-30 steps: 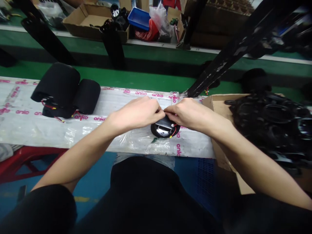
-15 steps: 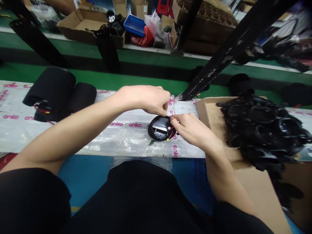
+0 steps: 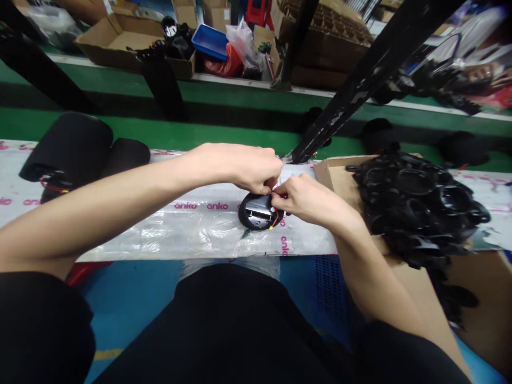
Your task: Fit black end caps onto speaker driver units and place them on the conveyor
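Note:
A round black housing [image 3: 256,212] lies on the plastic-covered bench, with a shiny metal plate on its face. Thin red and yellow wires [image 3: 275,218] run from its right side. My left hand [image 3: 248,169] curls over its upper edge, and my right hand [image 3: 300,198] comes in from the right. The fingertips of both hands meet there, hiding the upper part of the housing. Exactly what they pinch is hidden.
Clear plastic sheeting with pink print [image 3: 200,229] covers the bench. Black padded rolls with red wires [image 3: 66,146] lie at left. A cardboard box [image 3: 336,178] heaped with black ring parts [image 3: 412,197] stands at right. A black diagonal frame bar [image 3: 340,106] rises behind my hands.
My left hand has come down from the plastic edge above the housing onto its upper rim, closing up to my right hand. The whole view has shifted slightly left.

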Motion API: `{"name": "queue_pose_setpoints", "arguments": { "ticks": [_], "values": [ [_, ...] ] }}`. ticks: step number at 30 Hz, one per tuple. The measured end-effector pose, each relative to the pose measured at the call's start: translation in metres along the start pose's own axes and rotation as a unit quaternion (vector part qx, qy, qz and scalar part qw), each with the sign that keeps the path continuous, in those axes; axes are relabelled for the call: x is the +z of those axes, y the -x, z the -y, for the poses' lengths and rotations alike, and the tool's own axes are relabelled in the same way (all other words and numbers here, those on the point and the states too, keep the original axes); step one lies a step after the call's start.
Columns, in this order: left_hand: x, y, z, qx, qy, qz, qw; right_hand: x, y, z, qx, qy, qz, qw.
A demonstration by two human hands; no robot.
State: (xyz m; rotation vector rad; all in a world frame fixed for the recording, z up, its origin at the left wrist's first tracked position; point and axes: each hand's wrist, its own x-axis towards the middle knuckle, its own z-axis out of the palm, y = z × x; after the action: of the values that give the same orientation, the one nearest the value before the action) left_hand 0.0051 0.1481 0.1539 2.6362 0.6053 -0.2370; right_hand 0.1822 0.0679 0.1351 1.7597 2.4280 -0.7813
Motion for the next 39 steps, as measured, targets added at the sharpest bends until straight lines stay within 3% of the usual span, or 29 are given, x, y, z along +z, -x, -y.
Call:
{"name": "queue_pose_setpoints", "arguments": {
  "ticks": [6,11,14,17,20,22,24,26,31,35,39],
  "values": [
    [0.005,0.003,0.011,0.02,0.016,-0.021,0.999,-0.008,-0.007,-0.002,-0.015,-0.027,0.033,0.999],
    [0.017,0.014,-0.003,-0.03,0.032,-0.067,0.997,0.006,0.018,-0.002,0.014,-0.036,-0.031,0.999],
    [0.022,0.025,-0.012,-0.068,0.05,-0.084,0.993,0.021,0.034,-0.006,0.051,-0.12,-0.066,0.989],
    [0.022,0.032,-0.01,-0.083,0.074,-0.059,0.992,0.037,0.044,-0.011,0.078,-0.276,-0.094,0.953],
    [0.019,0.03,0.001,-0.048,0.102,-0.041,0.993,0.054,0.048,-0.013,0.108,-0.415,-0.131,0.894],
    [0.019,0.023,0.009,-0.005,0.115,-0.019,0.993,0.065,0.048,-0.013,0.138,-0.461,-0.146,0.864],
    [0.022,0.015,0.013,0.038,0.122,0.003,0.992,0.074,0.048,-0.011,0.158,-0.469,-0.152,0.856],
    [0.026,0.008,0.014,0.075,0.126,0.007,0.989,0.079,0.048,-0.009,0.154,-0.451,-0.145,0.867],
    [0.033,-0.002,0.013,0.142,0.114,-0.034,0.983,0.072,0.049,0.006,0.126,-0.288,-0.172,0.934],
    [0.024,-0.008,0.01,0.168,0.085,-0.029,0.982,0.058,0.047,0.019,0.124,-0.18,-0.175,0.96],
    [0.009,-0.017,-0.001,0.149,0.031,0.009,0.988,0.043,0.043,0.023,0.12,-0.161,-0.131,0.971]
  ]
}}
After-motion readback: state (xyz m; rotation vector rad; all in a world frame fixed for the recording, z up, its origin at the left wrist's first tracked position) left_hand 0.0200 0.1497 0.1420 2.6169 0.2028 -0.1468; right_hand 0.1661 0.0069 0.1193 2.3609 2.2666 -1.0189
